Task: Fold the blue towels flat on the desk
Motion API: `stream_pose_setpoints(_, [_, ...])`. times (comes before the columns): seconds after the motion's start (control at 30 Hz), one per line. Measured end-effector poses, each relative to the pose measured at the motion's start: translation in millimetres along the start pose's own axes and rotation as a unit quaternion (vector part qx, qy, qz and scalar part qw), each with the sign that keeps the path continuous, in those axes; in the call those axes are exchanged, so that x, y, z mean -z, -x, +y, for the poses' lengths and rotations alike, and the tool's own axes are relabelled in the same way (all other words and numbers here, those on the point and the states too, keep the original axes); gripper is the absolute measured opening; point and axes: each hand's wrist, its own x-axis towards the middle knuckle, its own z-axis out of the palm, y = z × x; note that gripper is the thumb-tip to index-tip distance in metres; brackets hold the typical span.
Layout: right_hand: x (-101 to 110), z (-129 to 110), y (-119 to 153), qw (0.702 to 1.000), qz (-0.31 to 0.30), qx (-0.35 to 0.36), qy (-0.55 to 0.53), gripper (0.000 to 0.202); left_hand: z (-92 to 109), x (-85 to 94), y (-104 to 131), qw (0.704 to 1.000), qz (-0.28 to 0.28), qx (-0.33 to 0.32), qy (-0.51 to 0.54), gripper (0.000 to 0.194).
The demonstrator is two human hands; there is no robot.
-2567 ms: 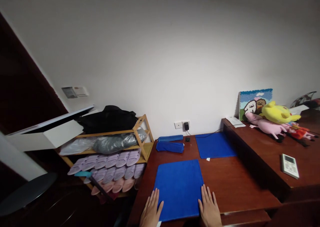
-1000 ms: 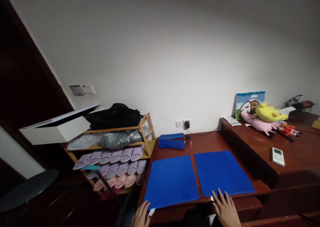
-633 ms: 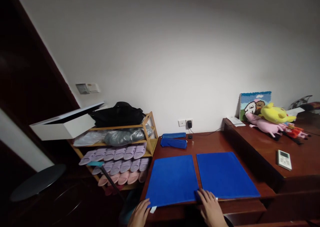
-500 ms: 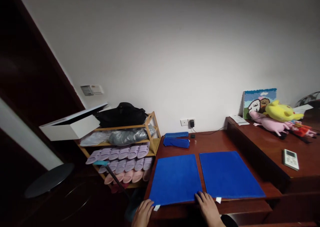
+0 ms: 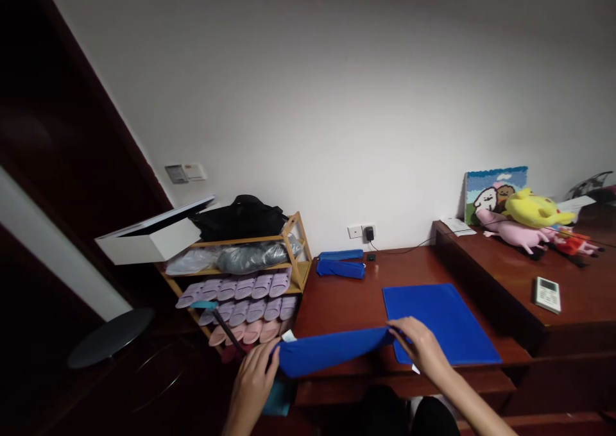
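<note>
A blue cloth (image 5: pixel 332 352) hangs in the air at the table's front edge, stretched between my two hands. My left hand (image 5: pixel 254 377) pinches its left corner, close to a small white tag (image 5: pixel 289 336). Its right corner is gripped by the fingertips of my right hand (image 5: pixel 418 341), which passes over the edge of a second blue cloth (image 5: pixel 447 320). That second cloth lies flat on the wooden table (image 5: pixel 346 301), its own white tag at the near edge. Farther back, near the wall, rest two folded blue cloths (image 5: pixel 341 269).
On the left stands a wooden rack (image 5: pixel 299 256) with slippers (image 5: pixel 245 286), a black bag (image 5: pixel 240 219) and a white box (image 5: pixel 149 243). The raised surface at right holds plush toys (image 5: pixel 522 227), a picture and a remote control (image 5: pixel 547 295). A black plug (image 5: pixel 369 233) with cable sits in the wall.
Both hands have raised the left blue cloth off the table by its near corners. It lay flat before. The view has shifted slightly.
</note>
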Motion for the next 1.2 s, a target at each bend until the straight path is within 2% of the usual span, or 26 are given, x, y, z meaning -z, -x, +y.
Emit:
stream_pose_setpoints(0.13, [73,-3,-15,0.998,0.062,0.022,-0.022,0.024,26,46.3,-59,0.996,-0.006,-0.025,0.083,0.029])
stream_pose_setpoints(0.23, [120,-1,-5,0.997,0.066,0.019,-0.017,0.023,55,66.5,-88,0.987,-0.033,0.005,0.157,0.025])
stream_pose_setpoints(0.33, [156,2,21,0.999,0.052,0.001,-0.008,0.023,88,72.0,-103,0.970,-0.074,0.029,0.229,0.023])
stream_pose_setpoints(0.47, [194,10,60,0.998,0.006,-0.065,-0.008,0.024,128,64.2,-115,0.939,-0.174,0.041,0.294,0.022])
stream_pose_setpoints(0.53, [208,20,71,0.994,-0.007,-0.105,-0.008,0.026,145,55.8,-126,0.921,-0.226,0.046,0.314,0.021])
stream_pose_setpoints(0.6, [218,36,70,0.990,-0.009,-0.138,-0.007,0.029,159,43.8,-144,0.903,-0.267,0.056,0.331,0.021])
stream_pose_setpoints(0.67, [224,59,57,0.986,-0.010,-0.167,-0.010,0.034,170,27.1,-171,0.886,-0.299,0.063,0.348,0.022])
stream_pose_setpoints(0.77, [227,103,20,0.980,-0.026,-0.196,-0.012,0.037,182,-7.0,-220,0.869,-0.316,0.057,0.376,0.028])
stream_pose_setpoints(0.83, [227,134,-11,0.980,-0.026,-0.196,0.004,0.034,187,-33.7,-254,0.869,-0.305,0.046,0.388,0.030])
stream_pose_setpoints(0.93, [226,176,-54,0.982,0.003,-0.186,0.046,0.025,192,-72.3,-299,0.885,-0.270,0.037,0.377,0.030])
stream_pose_setpoints(1.03, [225,206,-84,0.979,0.046,-0.182,0.077,0.025,195,-100.2,-329,0.908,-0.224,0.050,0.352,0.032])
stream_pose_setpoints(1.13, [220,225,-89,0.978,0.089,-0.168,0.090,0.028,201,-114.9,-333,0.928,-0.179,0.055,0.322,0.034])
stream_pose_setpoints(1.2, [211,233,-74,0.976,0.103,-0.167,0.098,0.030,209,-122.0,-316,0.937,-0.162,0.044,0.306,0.032])
